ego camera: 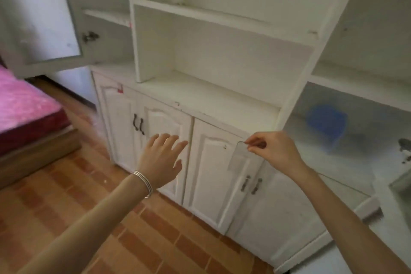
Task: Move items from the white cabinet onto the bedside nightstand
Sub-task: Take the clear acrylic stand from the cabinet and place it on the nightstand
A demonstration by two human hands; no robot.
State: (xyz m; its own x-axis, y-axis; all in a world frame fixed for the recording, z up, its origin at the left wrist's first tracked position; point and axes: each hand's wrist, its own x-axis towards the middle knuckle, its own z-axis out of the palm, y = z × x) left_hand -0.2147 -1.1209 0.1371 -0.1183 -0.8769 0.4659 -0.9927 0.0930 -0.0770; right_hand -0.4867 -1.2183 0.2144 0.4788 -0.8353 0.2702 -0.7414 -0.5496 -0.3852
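The white cabinet [200,95] fills the view, with open shelves above and closed lower doors. My right hand [273,149] pinches a thin wire hook [241,142] in front of the lower doors. A clear flat piece [239,158] hangs below the hook, too blurred to identify. My left hand [162,158] hovers with fingers spread before the lower doors and holds nothing; bangles sit on its wrist. No nightstand is in view.
A blurred blue object [327,124] lies on a shelf in the right cabinet section. A cabinet door [37,13] stands open at the upper left. A bed with a pink mattress [24,104] is at the left. Brick-patterned floor [111,218] lies below.
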